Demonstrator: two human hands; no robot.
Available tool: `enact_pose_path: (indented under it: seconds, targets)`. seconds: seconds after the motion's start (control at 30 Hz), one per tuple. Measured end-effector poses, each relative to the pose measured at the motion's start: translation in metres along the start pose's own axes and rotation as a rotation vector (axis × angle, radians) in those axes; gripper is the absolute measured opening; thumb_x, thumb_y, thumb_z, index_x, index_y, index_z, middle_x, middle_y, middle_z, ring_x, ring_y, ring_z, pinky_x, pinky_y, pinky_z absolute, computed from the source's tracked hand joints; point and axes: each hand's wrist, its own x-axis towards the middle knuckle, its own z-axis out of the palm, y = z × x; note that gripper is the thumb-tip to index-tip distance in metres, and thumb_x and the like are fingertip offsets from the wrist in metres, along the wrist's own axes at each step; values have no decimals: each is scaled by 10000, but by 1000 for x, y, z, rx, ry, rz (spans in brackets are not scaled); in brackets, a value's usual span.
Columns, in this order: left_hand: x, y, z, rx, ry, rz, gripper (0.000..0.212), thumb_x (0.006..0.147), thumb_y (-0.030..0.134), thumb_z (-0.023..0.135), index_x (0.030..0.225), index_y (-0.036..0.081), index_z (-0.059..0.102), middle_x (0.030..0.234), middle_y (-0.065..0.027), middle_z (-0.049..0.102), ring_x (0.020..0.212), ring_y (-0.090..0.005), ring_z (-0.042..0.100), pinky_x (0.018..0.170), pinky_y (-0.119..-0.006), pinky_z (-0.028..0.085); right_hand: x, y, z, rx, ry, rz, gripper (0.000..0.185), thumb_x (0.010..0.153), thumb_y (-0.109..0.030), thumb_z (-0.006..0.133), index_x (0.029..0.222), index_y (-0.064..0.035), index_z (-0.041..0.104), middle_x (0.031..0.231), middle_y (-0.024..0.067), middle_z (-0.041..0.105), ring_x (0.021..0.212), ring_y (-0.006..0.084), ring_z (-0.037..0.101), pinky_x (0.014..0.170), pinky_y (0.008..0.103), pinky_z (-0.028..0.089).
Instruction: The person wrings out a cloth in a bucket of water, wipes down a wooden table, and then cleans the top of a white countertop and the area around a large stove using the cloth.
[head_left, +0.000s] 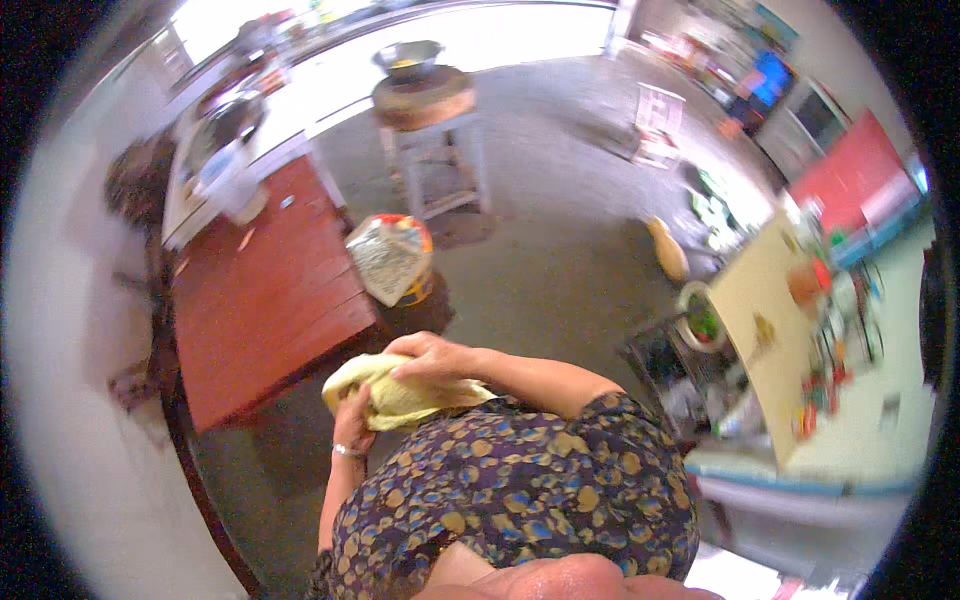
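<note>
A pale yellow cloth (401, 405) is bunched up in front of my body, over the grey floor. My left hand (354, 420) grips its left side, the thumb pressed along the cloth's lower edge. From above, my right hand (431, 358) holds the same cloth, with the fingers curled over its top. Part of the cloth trails to the right against my patterned shirt (525, 480). Just beyond the hands is the near corner of a red wooden table (277, 307).
A bucket-like container (420, 289) with a printed sheet on it stands beside the table. Farther off, a stool (442, 161) carries a round board (424, 94) and a metal bowl (409, 56). To the right is a cluttered counter with a beige board (765, 330). A squash (667, 247) lies on the floor.
</note>
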Motion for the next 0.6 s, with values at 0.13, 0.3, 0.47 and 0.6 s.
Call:
enact_pose_path:
  seconds: [0.13,0.3,0.47,0.6]
  targets:
    - [23,4,14,107,63,199,377,850,73,583,1204,-7,478,1122,-97,586,1008,-232,596,861,-371,507,11,33,-40,302,115,253,387,805,-202,635,1111,24,568,1010,77,610,917,141,564,831,297,456]
    - [51,17,12,-154,256,249,347,846,1,540,1188,-25,487,1116,-117,589,1001,-232,602,868,-364,505,43,91,-68,367,49,321,365,851,-229,617,1109,22,560,974,54,613,873,130,570,781,281,466]
    - [80,34,36,-32,397,342,349,836,58,579,1178,10,528,1083,-95,620,945,-212,623,848,-351,505,53,82,-108,301,-32,358,521,885,-307,583,1292,-31,410,1102,77,551,967,150,551,783,290,467]
    - [93,70,79,719,506,439,273,835,52,594,1093,-36,580,1025,-91,640,897,-163,613,804,-295,491,64,67,-126,437,-33,608,696,886,-510,495,1424,-159,227,1353,130,347,1159,275,440,843,435,480]
